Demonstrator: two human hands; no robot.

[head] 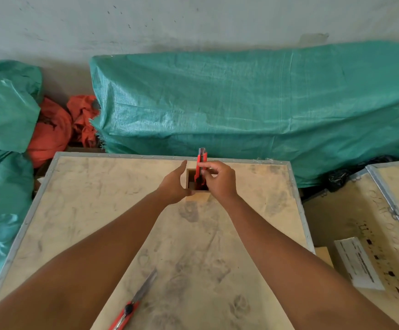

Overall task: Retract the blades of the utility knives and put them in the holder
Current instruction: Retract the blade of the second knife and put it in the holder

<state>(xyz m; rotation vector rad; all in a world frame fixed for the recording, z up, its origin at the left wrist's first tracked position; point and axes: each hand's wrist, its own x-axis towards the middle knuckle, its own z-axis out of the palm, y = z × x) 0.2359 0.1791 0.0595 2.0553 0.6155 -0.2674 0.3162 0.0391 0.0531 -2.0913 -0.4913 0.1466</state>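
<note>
A small square wooden holder (pixel 190 173) stands near the far edge of the plywood crate top. My left hand (pixel 173 184) is wrapped against its left side. My right hand (pixel 218 179) grips a red utility knife (pixel 201 160) that stands upright with its lower end inside the holder; only a short metal tip shows at its top. A second red utility knife (pixel 135 300) lies near the front edge between my forearms, with its long blade extended and pointing up and to the right.
The plywood crate top (pixel 103 210) has a metal rim. Green tarp-covered bundles (pixel 253 110) lie behind it and to the left, with orange bags (pixel 51 134) between them. Another crate (pixel 369 225) with a white label stands at the right.
</note>
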